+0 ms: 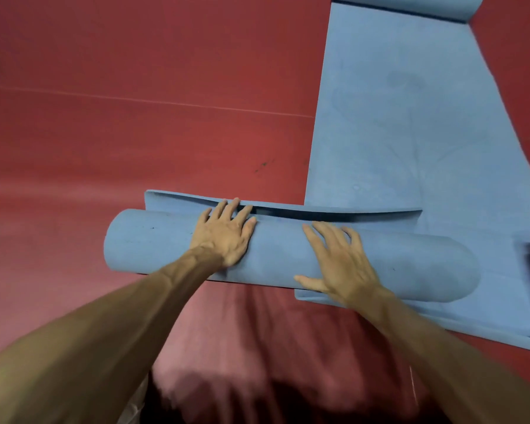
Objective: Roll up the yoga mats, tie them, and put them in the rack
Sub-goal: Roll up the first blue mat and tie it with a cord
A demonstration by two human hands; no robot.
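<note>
My left hand (224, 234) lies flat with fingers spread on the rolled blue yoga mat (153, 240), and my right hand (337, 264) presses flat just right of it. The roll's long axis runs left to right under both palms. Its loose end (178, 200) lies just beyond, so I judge the next push goes far. A second blue mat (410, 117) lies unrolled at right on the red floor (135, 117). I see no rack.

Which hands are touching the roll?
Touching, both. The head view shows the left hand and right hand pressed flat on the roll.
</note>
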